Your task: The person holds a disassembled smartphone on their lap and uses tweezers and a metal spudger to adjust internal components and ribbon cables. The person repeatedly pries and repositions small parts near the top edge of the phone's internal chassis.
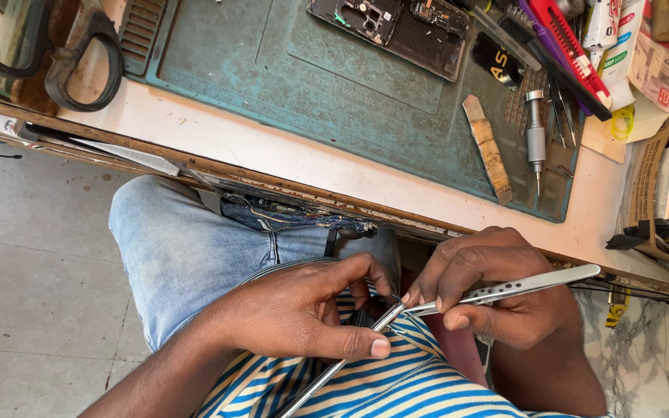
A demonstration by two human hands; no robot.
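My left hand (303, 313) is closed around a thin metal tool (327, 375) that runs down over my striped shirt, and its fingers also pinch a small dark part (361, 316). My right hand (497, 290) grips silver tweezers (520, 287); their tips meet the dark part and the other tool's tip between my two hands, over my lap. Both hands sit below the workbench edge.
A green work mat (327, 85) lies on the bench with an opened phone (396, 27), a silver screwdriver (535, 135), a worn wooden strip (488, 149) and several tools and packets at the right. Black scissors (79, 58) lie far left. Blue jeans (187, 248) cover my knee.
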